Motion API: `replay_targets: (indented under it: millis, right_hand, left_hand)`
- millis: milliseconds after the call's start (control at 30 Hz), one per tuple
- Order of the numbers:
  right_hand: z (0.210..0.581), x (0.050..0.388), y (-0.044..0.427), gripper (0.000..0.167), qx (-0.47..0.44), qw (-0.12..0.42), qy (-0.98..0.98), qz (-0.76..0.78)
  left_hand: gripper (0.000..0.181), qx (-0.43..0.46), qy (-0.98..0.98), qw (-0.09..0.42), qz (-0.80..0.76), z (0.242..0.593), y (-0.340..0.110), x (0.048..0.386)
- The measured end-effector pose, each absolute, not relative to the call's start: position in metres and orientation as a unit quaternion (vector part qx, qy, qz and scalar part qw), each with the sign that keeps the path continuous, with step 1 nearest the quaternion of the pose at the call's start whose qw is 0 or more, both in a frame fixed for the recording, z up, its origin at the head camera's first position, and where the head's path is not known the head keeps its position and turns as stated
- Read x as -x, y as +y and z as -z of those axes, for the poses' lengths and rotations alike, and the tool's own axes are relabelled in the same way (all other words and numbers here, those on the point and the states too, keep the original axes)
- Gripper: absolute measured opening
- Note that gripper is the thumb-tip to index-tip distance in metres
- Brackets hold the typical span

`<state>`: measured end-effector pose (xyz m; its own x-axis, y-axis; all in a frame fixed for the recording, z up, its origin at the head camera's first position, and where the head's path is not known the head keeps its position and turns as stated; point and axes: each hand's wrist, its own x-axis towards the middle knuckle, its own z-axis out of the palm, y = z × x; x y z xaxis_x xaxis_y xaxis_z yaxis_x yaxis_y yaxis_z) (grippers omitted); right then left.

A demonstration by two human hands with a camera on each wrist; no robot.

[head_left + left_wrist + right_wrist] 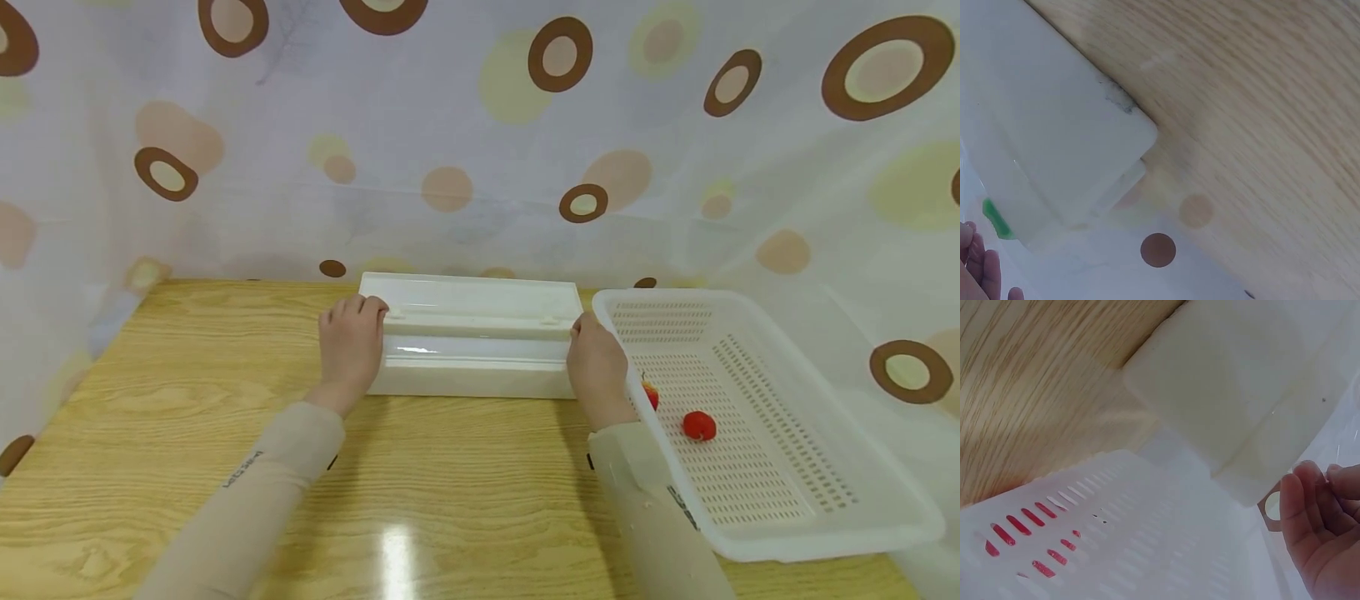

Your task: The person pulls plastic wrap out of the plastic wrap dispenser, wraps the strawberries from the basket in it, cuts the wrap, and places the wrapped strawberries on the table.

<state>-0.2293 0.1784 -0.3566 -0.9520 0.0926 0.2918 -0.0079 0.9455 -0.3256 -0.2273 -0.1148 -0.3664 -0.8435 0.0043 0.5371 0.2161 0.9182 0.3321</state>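
Observation:
A long white plastic box [472,382] with a hinged lid [472,291] tipped up and back lies at the table's far side. It has a glossy, see-through surface between front wall and lid. At its left end, my left hand [350,340] grips with curled fingers by the lid's edge; my right hand [597,357] does likewise at the right end. Both wrist views show fingers bent toward thumb beside the box ends. Exactly which part they pinch is hidden. A green patch [997,219] shows near the left fingers in the left wrist view.
A white perforated basket [825,400] stands close to my right forearm, holding a red fruit-like item [699,426] and another red item [650,395]. Wood-grained tabletop [450,492] lies before the box. A spotted curtain [450,125] hangs behind and at both sides.

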Motion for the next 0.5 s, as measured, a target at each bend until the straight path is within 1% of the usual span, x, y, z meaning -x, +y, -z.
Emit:
replay_targets:
  millis: [267,500]
  right_hand:
    - [0.3540,0.2275,0.1768,0.019,0.018,0.175,-0.965,-0.194]
    - [0.3534,0.2298,0.1757,0.018,0.028,0.190,-0.957,-0.216]
  left_hand:
    - [0.012,0.062,-0.932,0.291,0.207,0.3633,-0.1158,0.2276]
    - [0.012,0.057,-0.926,0.304,0.216,0.3606,-0.1173,0.2277]
